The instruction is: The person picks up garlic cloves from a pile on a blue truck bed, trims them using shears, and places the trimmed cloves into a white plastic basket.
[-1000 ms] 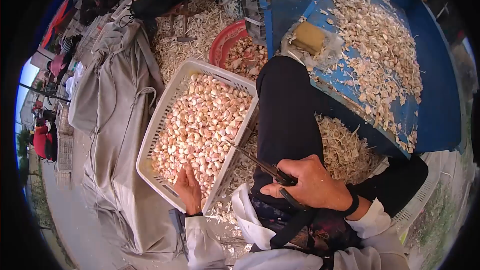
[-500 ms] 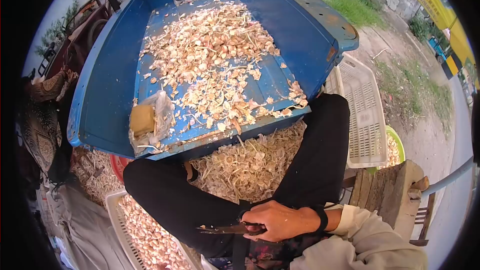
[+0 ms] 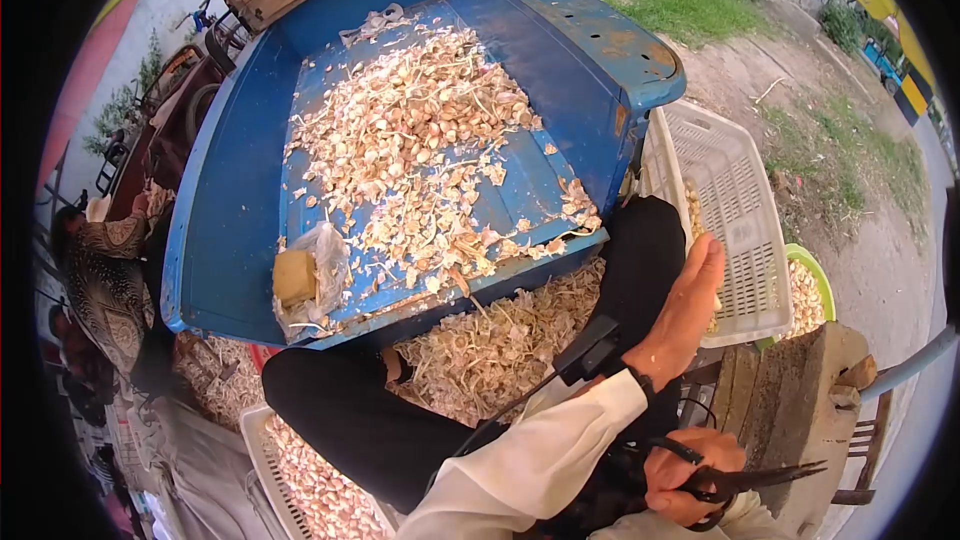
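My left hand (image 3: 682,315) reaches across to the right, its fingers stretched out beside the white plastic crate (image 3: 735,215). Nothing shows in it, though its palm side is partly hidden. Below it, my right hand (image 3: 690,470) is wrapped round the dark handles of a pair of scissors (image 3: 765,478), with the blades pointing right. Ahead, a heap of garlic cloves and dry skins (image 3: 410,120) lies in a blue cart bed (image 3: 235,190). A yellowish block (image 3: 294,277) in clear plastic rests at the bed's near left corner.
Garlic skins and stems (image 3: 490,350) are piled between my knees. A crate of garlic cloves (image 3: 320,475) stands at lower left. At right are a green basin (image 3: 822,280) of cloves and a wooden bench (image 3: 800,400). Another person (image 3: 115,270) sits at left.
My left hand has come into view, reaching right toward the crate. My right hand has moved right with the scissors, whose blades have swung from left to right. The view has shifted slightly.
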`<state>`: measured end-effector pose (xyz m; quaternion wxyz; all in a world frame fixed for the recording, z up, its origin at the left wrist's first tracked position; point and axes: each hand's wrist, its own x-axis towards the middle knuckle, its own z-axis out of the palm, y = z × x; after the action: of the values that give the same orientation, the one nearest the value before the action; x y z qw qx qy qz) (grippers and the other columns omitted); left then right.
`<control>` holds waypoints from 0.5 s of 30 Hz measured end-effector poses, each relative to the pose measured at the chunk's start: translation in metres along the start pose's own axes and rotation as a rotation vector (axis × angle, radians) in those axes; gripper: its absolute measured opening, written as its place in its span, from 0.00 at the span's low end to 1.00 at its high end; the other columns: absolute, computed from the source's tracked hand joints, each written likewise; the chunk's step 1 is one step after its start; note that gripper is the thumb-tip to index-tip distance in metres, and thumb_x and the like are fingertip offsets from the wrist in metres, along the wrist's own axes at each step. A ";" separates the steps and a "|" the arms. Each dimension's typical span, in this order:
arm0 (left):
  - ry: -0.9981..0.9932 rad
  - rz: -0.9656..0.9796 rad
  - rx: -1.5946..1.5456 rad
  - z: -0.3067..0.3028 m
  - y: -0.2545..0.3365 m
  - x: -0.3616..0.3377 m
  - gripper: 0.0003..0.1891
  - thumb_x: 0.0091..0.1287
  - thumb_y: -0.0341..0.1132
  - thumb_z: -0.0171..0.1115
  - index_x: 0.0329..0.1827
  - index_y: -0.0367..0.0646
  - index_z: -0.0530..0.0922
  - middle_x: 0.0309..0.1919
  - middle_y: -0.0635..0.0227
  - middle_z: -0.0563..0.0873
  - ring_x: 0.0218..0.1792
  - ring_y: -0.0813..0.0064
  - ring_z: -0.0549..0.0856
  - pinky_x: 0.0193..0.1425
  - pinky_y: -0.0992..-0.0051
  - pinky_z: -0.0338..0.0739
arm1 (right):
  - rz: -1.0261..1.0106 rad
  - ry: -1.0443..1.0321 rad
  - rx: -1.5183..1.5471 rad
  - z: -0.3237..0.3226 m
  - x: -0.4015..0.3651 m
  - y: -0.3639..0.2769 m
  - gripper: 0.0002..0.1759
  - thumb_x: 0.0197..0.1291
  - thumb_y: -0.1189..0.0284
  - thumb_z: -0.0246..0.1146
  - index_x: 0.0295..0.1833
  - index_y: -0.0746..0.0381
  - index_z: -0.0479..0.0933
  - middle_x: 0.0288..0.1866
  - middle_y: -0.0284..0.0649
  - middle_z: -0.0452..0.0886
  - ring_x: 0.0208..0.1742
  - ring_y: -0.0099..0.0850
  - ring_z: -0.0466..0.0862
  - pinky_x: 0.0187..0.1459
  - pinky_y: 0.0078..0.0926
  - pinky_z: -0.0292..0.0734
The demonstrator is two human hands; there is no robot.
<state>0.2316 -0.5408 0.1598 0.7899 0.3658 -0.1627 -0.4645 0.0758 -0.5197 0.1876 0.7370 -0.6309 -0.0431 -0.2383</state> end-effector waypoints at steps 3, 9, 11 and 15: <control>0.130 0.187 0.550 0.006 -0.025 0.020 0.37 0.76 0.54 0.48 0.76 0.34 0.52 0.75 0.45 0.57 0.74 0.56 0.63 0.76 0.62 0.57 | 0.055 0.057 -0.011 -0.016 -0.011 0.009 0.15 0.52 0.72 0.76 0.26 0.63 0.74 0.19 0.42 0.80 0.17 0.32 0.79 0.19 0.27 0.76; 0.467 0.673 1.383 -0.146 0.074 -0.063 0.19 0.72 0.37 0.56 0.58 0.30 0.76 0.57 0.46 0.80 0.59 0.48 0.78 0.70 0.54 0.64 | 0.214 0.053 0.014 -0.038 0.011 0.060 0.17 0.50 0.68 0.77 0.27 0.62 0.74 0.18 0.40 0.77 0.19 0.30 0.79 0.21 0.26 0.74; 0.790 0.581 1.586 -0.223 0.111 -0.094 0.20 0.72 0.39 0.54 0.59 0.32 0.77 0.63 0.44 0.76 0.65 0.47 0.73 0.72 0.53 0.60 | 0.209 -0.025 -0.052 -0.043 0.026 0.072 0.13 0.50 0.73 0.75 0.27 0.61 0.75 0.20 0.41 0.79 0.20 0.29 0.80 0.22 0.25 0.74; 0.868 0.338 1.910 -0.322 0.146 -0.112 0.27 0.75 0.47 0.49 0.67 0.33 0.69 0.71 0.37 0.62 0.72 0.39 0.61 0.75 0.51 0.52 | 0.305 -0.085 -0.183 -0.036 0.047 0.098 0.12 0.52 0.76 0.73 0.32 0.61 0.73 0.22 0.40 0.79 0.21 0.27 0.80 0.22 0.26 0.72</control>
<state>0.4559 -0.2638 0.0564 0.2200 0.9414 -0.2128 0.1417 0.1483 -0.5593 0.1088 0.7017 -0.7041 0.0440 -0.0998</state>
